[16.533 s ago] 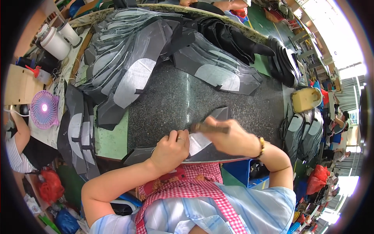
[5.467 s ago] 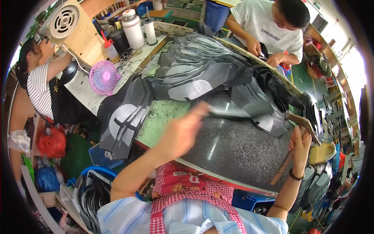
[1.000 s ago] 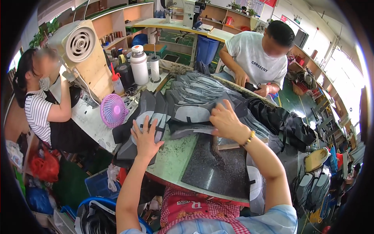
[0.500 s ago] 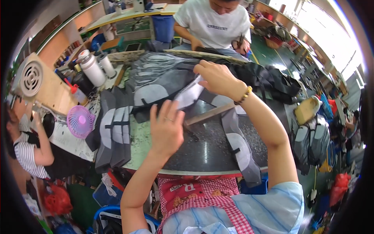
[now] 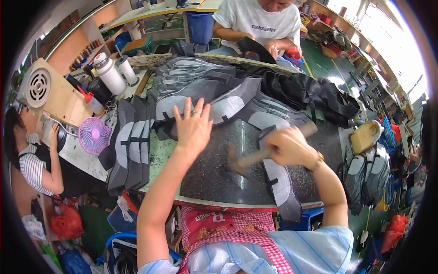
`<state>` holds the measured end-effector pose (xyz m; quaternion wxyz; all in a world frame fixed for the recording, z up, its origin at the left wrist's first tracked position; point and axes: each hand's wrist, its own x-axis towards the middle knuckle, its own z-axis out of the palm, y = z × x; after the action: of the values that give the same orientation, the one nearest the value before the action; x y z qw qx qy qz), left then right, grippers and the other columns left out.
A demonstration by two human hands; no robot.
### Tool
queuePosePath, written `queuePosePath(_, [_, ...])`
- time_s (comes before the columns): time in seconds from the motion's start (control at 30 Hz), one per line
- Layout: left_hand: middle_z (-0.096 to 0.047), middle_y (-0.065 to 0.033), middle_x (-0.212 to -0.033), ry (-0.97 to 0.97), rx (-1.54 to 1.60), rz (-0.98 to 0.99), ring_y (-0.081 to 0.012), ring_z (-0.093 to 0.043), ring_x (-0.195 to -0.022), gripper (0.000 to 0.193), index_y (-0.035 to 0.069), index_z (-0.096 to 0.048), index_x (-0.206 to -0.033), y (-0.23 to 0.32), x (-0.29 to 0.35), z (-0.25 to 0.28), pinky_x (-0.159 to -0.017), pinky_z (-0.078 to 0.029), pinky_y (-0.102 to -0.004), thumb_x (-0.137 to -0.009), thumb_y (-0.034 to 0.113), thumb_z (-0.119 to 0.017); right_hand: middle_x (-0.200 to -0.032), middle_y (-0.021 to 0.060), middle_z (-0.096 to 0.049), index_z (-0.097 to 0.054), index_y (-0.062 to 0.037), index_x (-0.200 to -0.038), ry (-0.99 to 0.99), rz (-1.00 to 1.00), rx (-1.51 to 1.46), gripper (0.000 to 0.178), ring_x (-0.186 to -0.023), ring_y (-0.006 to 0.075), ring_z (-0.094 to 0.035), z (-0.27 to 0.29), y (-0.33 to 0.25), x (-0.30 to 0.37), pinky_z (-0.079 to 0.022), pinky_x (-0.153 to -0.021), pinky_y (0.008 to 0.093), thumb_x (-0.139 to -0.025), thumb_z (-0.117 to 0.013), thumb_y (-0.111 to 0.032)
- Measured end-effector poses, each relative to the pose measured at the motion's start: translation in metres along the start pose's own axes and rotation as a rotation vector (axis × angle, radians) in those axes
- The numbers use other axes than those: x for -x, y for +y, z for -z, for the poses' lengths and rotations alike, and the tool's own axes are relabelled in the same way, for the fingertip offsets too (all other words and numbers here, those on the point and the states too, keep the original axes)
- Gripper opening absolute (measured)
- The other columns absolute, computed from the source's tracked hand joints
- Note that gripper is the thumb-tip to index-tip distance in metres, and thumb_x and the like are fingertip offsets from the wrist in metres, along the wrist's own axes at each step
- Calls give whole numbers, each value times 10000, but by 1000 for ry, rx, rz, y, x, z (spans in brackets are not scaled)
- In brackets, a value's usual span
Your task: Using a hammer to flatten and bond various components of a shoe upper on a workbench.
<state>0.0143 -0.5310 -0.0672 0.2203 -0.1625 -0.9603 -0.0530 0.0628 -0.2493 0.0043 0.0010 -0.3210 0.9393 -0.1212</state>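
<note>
My right hand [image 5: 288, 146] is closed around the wooden handle of a hammer [image 5: 253, 159]. The hammer's head is low over the dark worktop slab [image 5: 214, 185], and I cannot tell whether it touches. My left hand [image 5: 194, 128] has its fingers spread, with the fingertips over a pile of grey and black cut panels [image 5: 171, 102]. Just right of those fingers, a panel with a pale grey patch [image 5: 228, 107] lies slanting. Under and beside my right hand, another long grey panel [image 5: 280, 182] runs to the near table edge. More panels [image 5: 273, 114] overlap beyond it.
Stacked grey panels [image 5: 137, 141] hang at the left, by a purple fan [image 5: 94, 135] and a white flask [image 5: 109, 75]. Black straps [image 5: 310, 91] heap at the far right. Across the table, a person [image 5: 255, 29] handles a black piece; another person [image 5: 41, 164] sits at left.
My right hand has let go of the pale-patched panel, come nearer and gripped the hammer, whose head has shifted. My left hand has moved slightly farther away, fingers spread. The co-worker's scissors no longer show.
</note>
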Motion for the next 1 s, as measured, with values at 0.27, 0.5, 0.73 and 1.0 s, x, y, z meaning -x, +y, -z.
queuePosePath(0.27, [-532,-123,-1371,-107,719,-1152,-283,-427,-1357,529,161,-598,-1230,170,47,-26,-1099,-324,-539,-710,123,-684,-616,33,-547,-610,38,-1056,390,-501,-1218,311,-479,91,-481,14,-27,188,-371,-436,227,-826,-662,-166])
queuePosePath(0.5, [-601,-124,-991,118,279,-840,-267,-592,-917,273,22,-625,-1008,173,88,85,-870,-465,-393,-824,204,-538,-560,-18,-439,-591,49,-1011,638,-577,-1161,314,-414,55,-373,25,-28,191,-277,-369,207,-865,-674,-216])
queuePosePath(0.73, [-519,-154,-1321,-202,170,-210,-326,-483,-1140,661,7,-550,-1306,85,161,32,-961,-381,-493,-831,457,-648,-633,79,-565,-601,7,-871,-40,-188,-797,198,-531,138,-536,6,-49,83,-415,-497,297,-837,-718,-150])
queuePosePath(1.0, [-537,-137,-1295,-228,303,-273,-310,-497,-1121,659,49,-563,-1298,70,166,38,-921,-406,-463,-779,428,-706,-738,209,-626,-589,17,-1004,-242,-102,-655,273,-656,397,-633,-29,-59,78,-484,-544,416,-885,-693,-205])
